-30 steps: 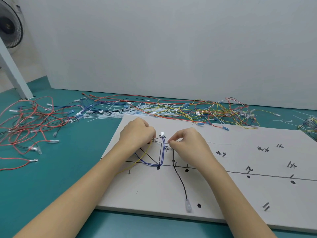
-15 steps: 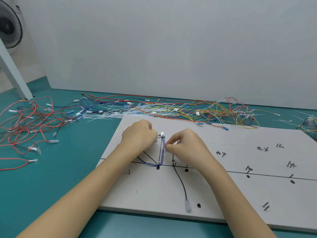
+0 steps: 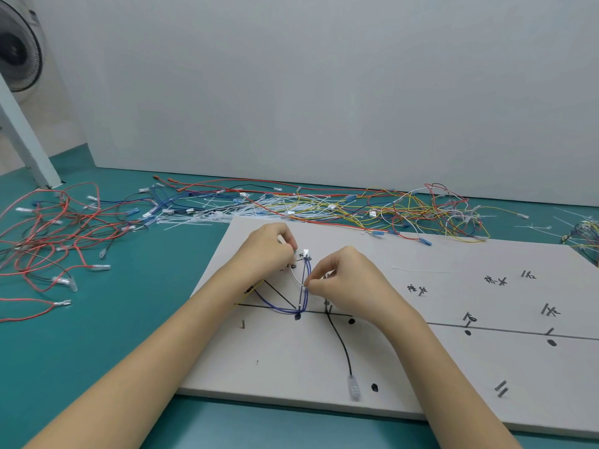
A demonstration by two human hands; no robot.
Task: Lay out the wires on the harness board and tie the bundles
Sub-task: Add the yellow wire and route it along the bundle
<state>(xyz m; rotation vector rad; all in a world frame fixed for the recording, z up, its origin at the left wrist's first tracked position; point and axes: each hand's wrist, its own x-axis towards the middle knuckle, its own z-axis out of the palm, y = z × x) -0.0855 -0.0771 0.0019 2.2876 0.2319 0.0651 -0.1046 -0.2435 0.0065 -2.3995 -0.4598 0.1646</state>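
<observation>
head view: harness board (image 3: 421, 367) flat on teal desk (image 3: 97, 351), right edge cut off.
left hand (image 3: 264, 251): fingers curled, pinching white cable tie (image 3: 295, 276) end; fingertips hidden.
right hand (image 3: 343, 280): pinching tie at blue wires (image 3: 306, 280).
loose wires (image 3: 356, 209): piled behind board.
</observation>
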